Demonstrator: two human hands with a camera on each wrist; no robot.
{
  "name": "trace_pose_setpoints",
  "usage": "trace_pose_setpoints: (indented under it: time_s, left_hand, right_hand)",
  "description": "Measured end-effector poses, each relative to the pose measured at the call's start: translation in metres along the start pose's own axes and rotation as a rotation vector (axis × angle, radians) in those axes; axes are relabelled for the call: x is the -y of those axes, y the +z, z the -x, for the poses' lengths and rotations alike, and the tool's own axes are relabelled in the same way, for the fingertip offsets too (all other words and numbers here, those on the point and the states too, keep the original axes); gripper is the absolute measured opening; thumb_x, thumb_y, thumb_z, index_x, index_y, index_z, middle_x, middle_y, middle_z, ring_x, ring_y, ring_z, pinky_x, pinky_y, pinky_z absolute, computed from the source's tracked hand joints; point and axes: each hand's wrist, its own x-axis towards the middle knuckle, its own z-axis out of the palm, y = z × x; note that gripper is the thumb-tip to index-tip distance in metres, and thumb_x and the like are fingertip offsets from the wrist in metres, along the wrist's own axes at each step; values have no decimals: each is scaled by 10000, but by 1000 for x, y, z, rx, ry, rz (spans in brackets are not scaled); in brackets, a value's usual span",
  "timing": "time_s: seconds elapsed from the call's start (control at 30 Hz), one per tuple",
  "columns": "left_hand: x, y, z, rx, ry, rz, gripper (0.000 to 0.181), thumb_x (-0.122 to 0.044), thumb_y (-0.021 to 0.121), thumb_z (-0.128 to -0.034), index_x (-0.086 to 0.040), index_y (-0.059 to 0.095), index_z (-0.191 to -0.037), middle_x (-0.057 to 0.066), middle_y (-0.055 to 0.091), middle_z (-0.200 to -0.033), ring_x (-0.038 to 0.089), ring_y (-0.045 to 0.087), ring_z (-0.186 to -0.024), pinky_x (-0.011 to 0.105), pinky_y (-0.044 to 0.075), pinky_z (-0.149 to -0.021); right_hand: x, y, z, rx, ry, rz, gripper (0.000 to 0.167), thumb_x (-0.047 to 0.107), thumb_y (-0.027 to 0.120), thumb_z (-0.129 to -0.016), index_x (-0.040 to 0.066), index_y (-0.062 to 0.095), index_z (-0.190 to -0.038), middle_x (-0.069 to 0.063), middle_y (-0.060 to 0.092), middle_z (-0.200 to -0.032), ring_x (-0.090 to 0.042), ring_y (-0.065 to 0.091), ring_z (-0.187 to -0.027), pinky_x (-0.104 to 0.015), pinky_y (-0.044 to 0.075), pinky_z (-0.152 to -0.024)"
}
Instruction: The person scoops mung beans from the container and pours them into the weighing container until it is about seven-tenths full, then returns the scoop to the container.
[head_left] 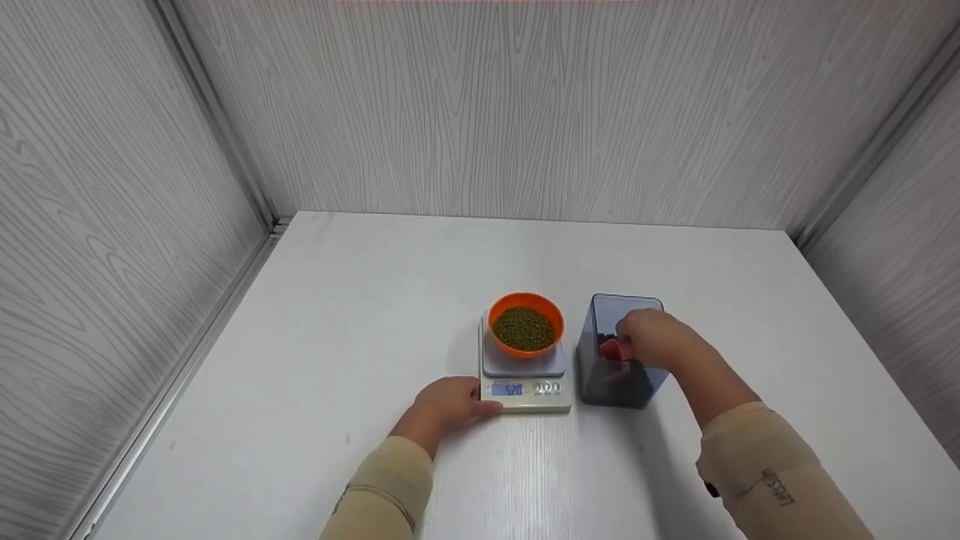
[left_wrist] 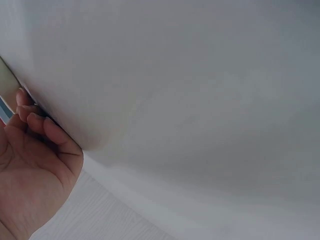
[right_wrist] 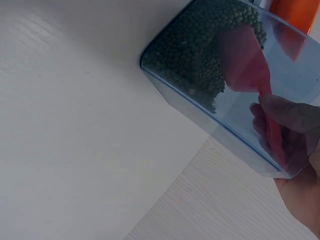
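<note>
My left hand (head_left: 450, 401) grips the left front corner of a kitchen scale (head_left: 529, 403), its thumb on the front edge. In the left wrist view its fingers are curled against the scale's side. An orange bowl (head_left: 527, 298) sits on the weighing plate, holding green mung beans (head_left: 525, 328); the display reads about 520. Inside a clear bluish container (head_left: 615, 388) right of the scale, my right hand (head_left: 656, 339) holds a red scoop (right_wrist: 245, 62) by its handle. The scoop's blade is against the beans (right_wrist: 185, 50) in the container, as the right wrist view shows.
A white table (head_left: 360, 300) carries the scale and the container, which stand close together with a narrow gap between them. Grey wood-grain panels (head_left: 510, 112) rise behind the table and at both sides.
</note>
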Motion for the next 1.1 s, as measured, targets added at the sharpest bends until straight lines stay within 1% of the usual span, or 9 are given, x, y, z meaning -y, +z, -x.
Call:
trace_pose_setpoints:
  time_s: [0.13, 0.2, 0.3, 0.4, 0.57, 0.7, 0.83, 1.0, 1.1]
  left_hand:
    - [0, 1, 0, 0, 4, 1, 358, -536, 624, -777, -198, 606, -895, -28, 569, -839, 177, 490, -792, 389, 415, -823]
    - [0, 1, -1, -2, 6, 6, 360, -539, 626, -774, -201, 608, -895, -29, 572, -841, 178, 491, -796, 389, 415, -823]
    - [0, 1, -1, -7, 6, 17, 363, -546, 627, -769, -209, 613, -903, -34, 573, -847, 178, 494, -800, 392, 414, -832]
    - [1, 1, -1, -3, -6, 32, 361, -547, 630, -766, -216, 617, -910, -36, 574, -855, 179, 493, -808, 394, 410, -840]
    - [2, 1, -1, 4, -1, 30, 364, -540, 634, -767, -207, 619, -914, -29, 576, -865, 179, 491, -809, 395, 409, -839]
    - [2, 1, -1, 7, 7, 10, 368, -544, 626, -772, -206, 620, -918, -29, 583, -874, 175, 498, -816, 394, 411, -852]
    - [2, 1, -3, 8, 5, 4, 371, -549, 621, -774, -213, 624, -931, -35, 587, -882, 175, 504, -828, 397, 409, -870]
    - [3, 1, -3, -1, 6, 9, 363, -549, 623, -772, -215, 620, -914, -42, 574, -851, 174, 496, -805, 388, 411, -846]
    - [4, 1, -2, -10, 14, 7, 354, -551, 620, -771, -217, 617, -887, -45, 573, -829, 170, 490, -782, 376, 413, -818]
  right_hand:
    - [-4, 2, 2, -41, -74, 30, 79, -3, 630, -774, 49, 605, -720, -24, 473, -683, -172, 430, -628, -324, 416, -594]
    - [-5, 2, 3, -52, -91, 25, 75, -7, 628, -773, 48, 613, -724, -23, 467, -687, -167, 426, -628, -318, 411, -594]
    - [-6, 1, 3, -49, -80, -17, 72, -2, 611, -788, 49, 627, -740, -20, 469, -692, -169, 430, -644, -312, 406, -601]
    - [-8, 0, 3, -48, -71, -58, 71, 12, 598, -806, 48, 638, -759, -16, 479, -697, -169, 438, -663, -308, 410, -609]
    - [-14, 0, 5, -68, -88, -100, 78, 10, 601, -812, 54, 647, -768, -7, 495, -700, -161, 442, -676, -304, 410, -615]
    - [-16, -5, 12, -80, -80, -131, 79, -3, 604, -809, 54, 658, -798, -11, 510, -721, -165, 454, -694, -312, 414, -633]
    - [-19, -10, 20, -103, -65, -156, 84, 3, 642, -794, 55, 667, -855, -13, 534, -769, -174, 476, -734, -331, 438, -672]
    - [-26, -12, 28, -130, -61, -213, 99, 24, 658, -796, 63, 659, -887, -10, 542, -821, -173, 488, -776, -342, 451, -703]
    - [-30, -12, 32, -133, -44, -261, 102, 32, 654, -804, 75, 655, -897, -6, 535, -847, -171, 489, -798, -336, 455, -709]
